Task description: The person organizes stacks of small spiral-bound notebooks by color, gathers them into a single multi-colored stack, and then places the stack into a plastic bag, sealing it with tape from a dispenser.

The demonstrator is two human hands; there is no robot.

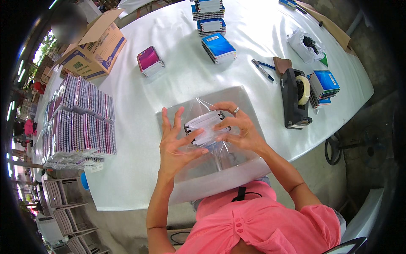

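A long table under a white plastic cover [177,76] fills the view. At about nine o'clock on it lies a big block of shrink-wrapped spiral notebooks with purple and pink covers [80,122], and at eleven o'clock an open brown cardboard box with blue print [95,48]. At centre, just toward six o'clock, a grey flat board [245,99] lies under a clear plastic bag [211,154], and above it both hands meet on a small stack of white-edged spiral notebooks with black binding [205,127], which sits inside the bag's mouth. The left hand [175,146] has its fingers spread, thumb pressed to the stack's near end through the film. The right hand [239,129], with a ring, curls around the stack's far side and grips it. At three o'clock stands a black tape dispenser with a cream roll [296,99]; beside it lie blue-covered notebooks [323,84]. At twelve o'clock sits a blue-covered notebook stack [218,47], at eleven a magenta one [149,60].
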